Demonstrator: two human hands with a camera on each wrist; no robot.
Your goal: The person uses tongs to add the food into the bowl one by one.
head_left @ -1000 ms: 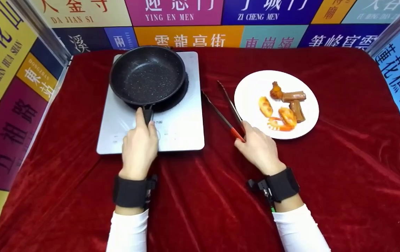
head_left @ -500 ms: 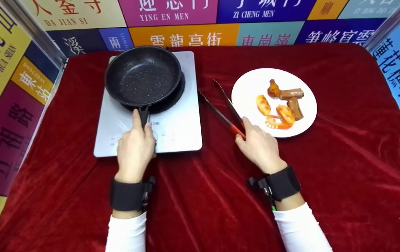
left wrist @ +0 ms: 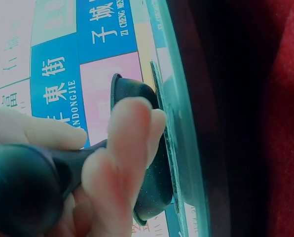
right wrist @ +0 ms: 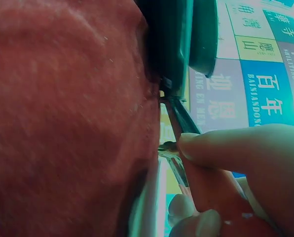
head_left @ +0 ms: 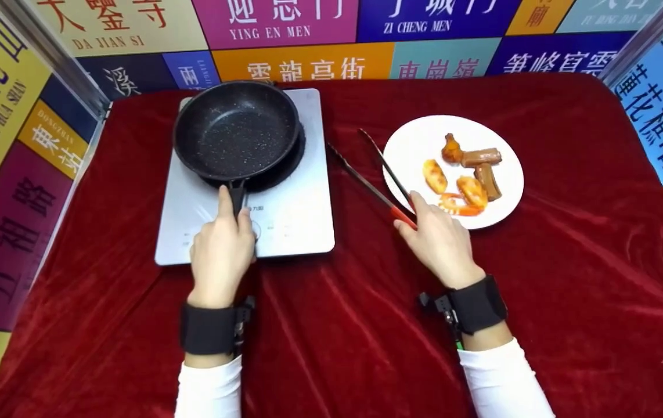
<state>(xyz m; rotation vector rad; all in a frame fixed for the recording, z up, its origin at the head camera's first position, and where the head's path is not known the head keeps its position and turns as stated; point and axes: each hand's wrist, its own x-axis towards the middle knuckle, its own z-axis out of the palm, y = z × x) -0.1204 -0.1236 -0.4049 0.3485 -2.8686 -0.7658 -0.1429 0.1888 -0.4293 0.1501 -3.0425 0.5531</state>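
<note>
In the head view my left hand (head_left: 222, 255) grips the handle (head_left: 237, 200) of a black speckled frying pan (head_left: 238, 133). The pan is at the induction cooktop (head_left: 296, 226), over its dark ring; nothing lies inside it. The left wrist view shows fingers curled round the handle, with the pan (left wrist: 157, 182) side-on. My right hand (head_left: 442, 241) holds red-handled metal tongs (head_left: 366, 183) between thumb and fingers. Their two arms are spread apart and point towards the gap between cooktop and plate. In the right wrist view the thumb presses the tongs' red handle (right wrist: 206, 182).
A white plate (head_left: 407, 145) bears a small drumstick (head_left: 451, 150), two brown sausage-like pieces (head_left: 480, 157), yellow browned pieces (head_left: 436, 176) and an orange shrimp-like piece (head_left: 453, 204). Red velvet cloth (head_left: 331, 325) covers the table. Printed panels (head_left: 302, 64) with lettering stand behind and at both sides.
My right hand and the tongs have shifted slightly to the right, and the tong tips stand a little wider apart. The left hand still holds the pan; the head view has moved slightly.
</note>
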